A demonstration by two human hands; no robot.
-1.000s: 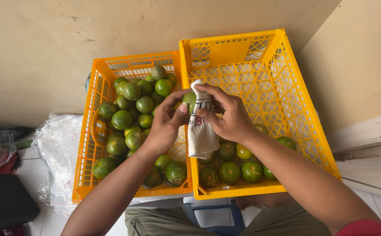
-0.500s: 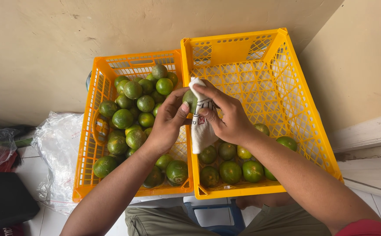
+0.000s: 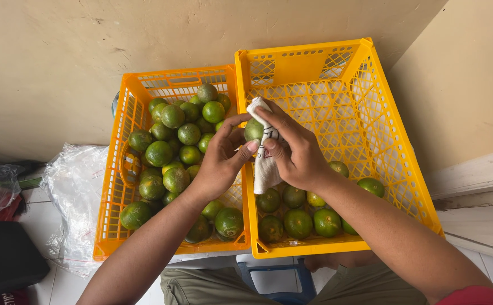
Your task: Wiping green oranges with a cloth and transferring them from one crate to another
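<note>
My left hand [image 3: 221,161] holds a green citrus fruit [image 3: 252,130] above the seam between two crates. My right hand [image 3: 294,152] presses a white cloth [image 3: 264,164] against that fruit, the cloth's lower end hanging down. Below and to the left, an orange crate [image 3: 113,186] is piled with many green citrus fruits [image 3: 173,141]. A taller yellow crate [image 3: 390,164] on the right holds several green fruits [image 3: 298,221] at its near end, and its far half is bare mesh.
A crumpled clear plastic bag [image 3: 74,192] lies left of the orange crate. A dark bag [image 3: 3,257] sits at the lower left. Both crates stand against a beige wall [image 3: 60,62]. A white ledge [image 3: 472,181] runs along the right. My knees and a blue stool [image 3: 274,279] are below.
The cloth has bunched up shorter in my right hand as it rubs over the fruit. My left fingers have shifted around the fruit, turning it slightly. The crates stay put.
</note>
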